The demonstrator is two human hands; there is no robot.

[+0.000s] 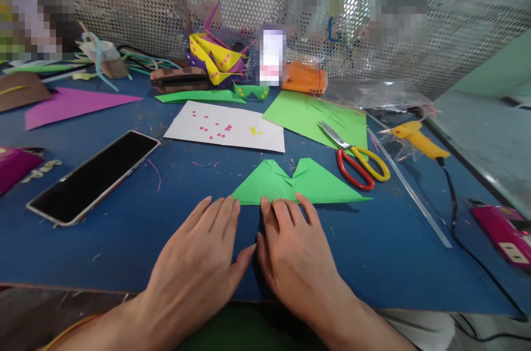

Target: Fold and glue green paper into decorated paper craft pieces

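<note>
Purple sheet [74, 107]: out on my left, tapering to a point that reaches rightward.
Phone [95, 176]: dark screen up, slanted on the blue tabletop [124, 262], left of my fingers and well apart from the fold.
Left hand [199, 251]: palm down, fingers together and stretched out, gripping nothing; fingertips right at the left tip of the green, touching or just beside it, I can't tell.
White sheet [236, 143]: beyond the fold, dotted with pink and yellow bits.
Green folded paper [307, 182]: just ahead of my fingertips, long axis running left to right across me, straight edge towards me, two peaks and a notch facing away.
Right hand [294, 251]: the nearer one to its middle, fingers lightly bent, tips resting on that near edge, no pinch on it that I can see.
Light green sheet [307, 110]: farther back, partly under the blades.
Scissors [342, 143]: the closest obstacle, red handle just beyond the paper's free right tip.
Glue gun [418, 138]: farther right, cord trailing down towards me.
</note>
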